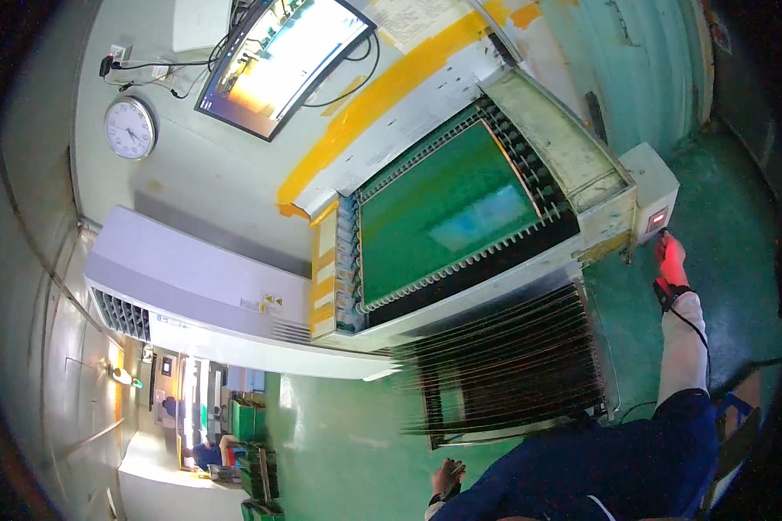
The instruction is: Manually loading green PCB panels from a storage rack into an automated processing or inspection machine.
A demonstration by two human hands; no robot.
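Observation:
My right hand (670, 258) is stretched out to a pale control box (650, 187) at the machine's right end. Its fingers are drawn together at a small dark knob (663, 233), just below a lit red switch (658, 219). Reddish light covers this hand, and a dark strap with a cable circles its wrist. Low in the view, my left hand (447, 477) hangs over the green floor near a black rack (530, 365). Its fingers look loosely bent and apart, with nothing visible in them. In the machine's roller bed lies a large green panel (443, 217).
Thin rods or wires stretch across the rack below the roller bed. A long white housing (200, 282) extends left from the machine. A screen (282, 61) and a round clock (130, 128) are on the wall. Green crates (248, 418) and another person (207, 455) appear at lower left.

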